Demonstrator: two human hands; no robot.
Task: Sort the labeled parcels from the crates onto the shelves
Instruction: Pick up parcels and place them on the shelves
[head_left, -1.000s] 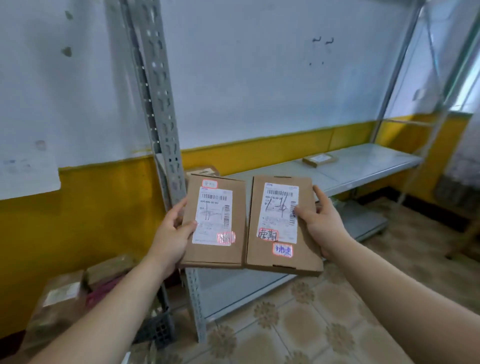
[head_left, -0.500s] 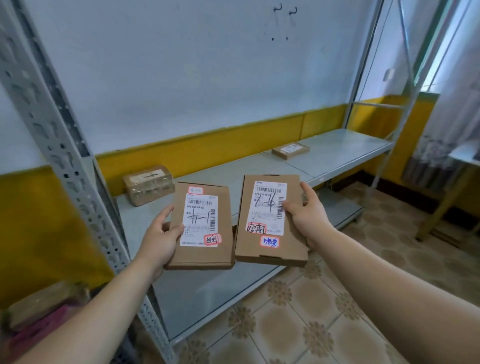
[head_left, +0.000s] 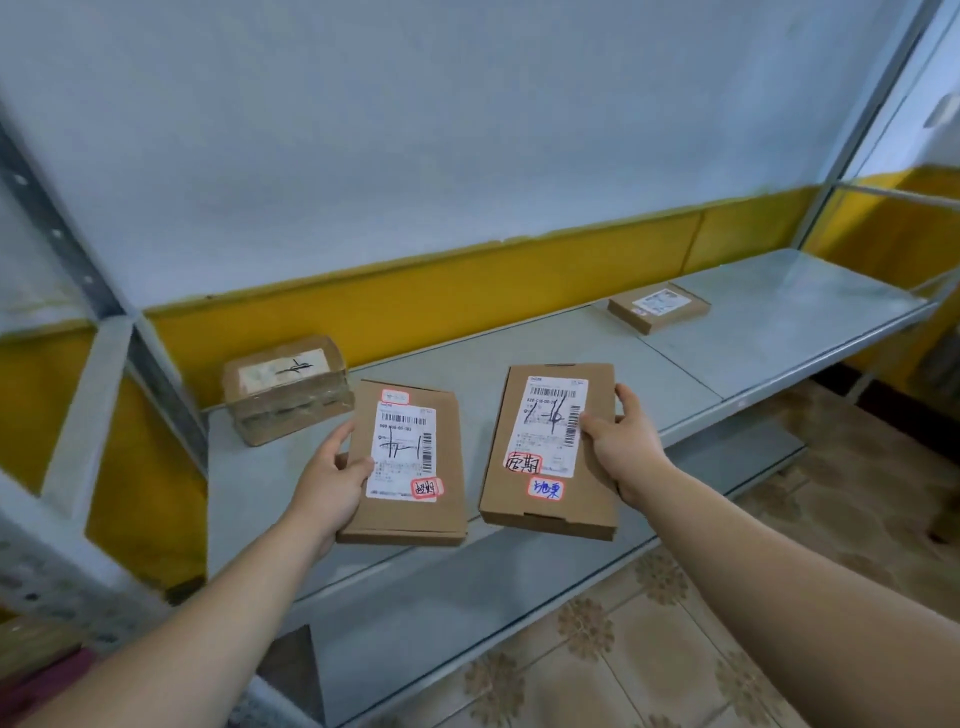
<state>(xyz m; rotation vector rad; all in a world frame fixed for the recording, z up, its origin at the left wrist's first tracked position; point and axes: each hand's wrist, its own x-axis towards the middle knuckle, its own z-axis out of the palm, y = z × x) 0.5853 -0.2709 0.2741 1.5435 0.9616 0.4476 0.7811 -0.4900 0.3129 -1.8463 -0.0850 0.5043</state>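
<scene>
Left hand (head_left: 332, 478) grips the left parcel (head_left: 415, 467), right hand (head_left: 623, 441) grips the right parcel (head_left: 550, 499); both now hang lower, held over the grey shelf (head_left: 779, 322), with a gap between them where earlier they nearly touched

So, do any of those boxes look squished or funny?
Yes, the taped box at the back left of the shelf looks rumpled: its sides are wrinkled and bulgy under shiny clear tape. The left parcel in the left hand and right parcel in the right hand look neat.
</scene>
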